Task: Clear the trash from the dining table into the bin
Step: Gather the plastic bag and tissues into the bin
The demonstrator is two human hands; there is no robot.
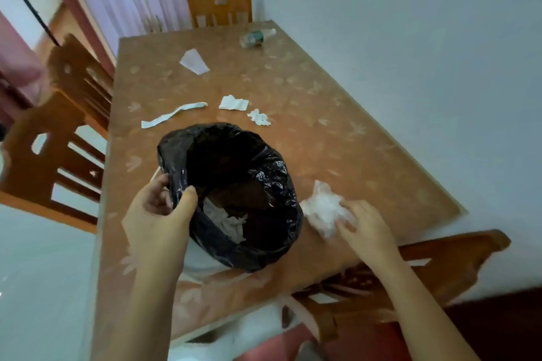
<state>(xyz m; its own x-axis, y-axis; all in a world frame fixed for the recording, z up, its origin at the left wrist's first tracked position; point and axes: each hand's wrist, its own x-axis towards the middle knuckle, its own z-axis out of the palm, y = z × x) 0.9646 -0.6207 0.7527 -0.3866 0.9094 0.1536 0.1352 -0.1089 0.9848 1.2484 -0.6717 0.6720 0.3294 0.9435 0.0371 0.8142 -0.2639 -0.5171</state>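
Left hand [158, 211]: fingers curled outside the rim and thumb hooked over it, closed on the near-left edge of the bin [234, 193], holding it tilted with its mouth open toward the camera.
Bin contents: the black liner [272, 182] folds over the rim; white paper [225, 221] lies in the bottom, just right of the left thumb.
Paper strip [173, 115]: long, lying left to right, beyond the bin and well away from both hands.
Folded paper [194, 61]: farther up the table [337, 132], past the strip.
Tissue scraps: 1 flat piece [233, 103] and 1 small crumpled one [259, 117], beyond the bin's far rim.
Bottle [256, 37]: on its side at the far end, the farthest item from either hand.
Crumpled wad [324, 209]: white and soft, on the table touching the bin's right side, directly under and ahead of the right fingertips.
Right hand [363, 226]: fingers spread and bent onto the wad; blur hides whether they have pinched it yet, so the grip seems only part-formed.
Key relation: the wad lies left of the right palm, between that hand and the bin mouth; the right hand is plainly nearer. The wad has no clear long axis, so a short lift leftward over the rim should do.
Remaining: at least 6 items on the table.
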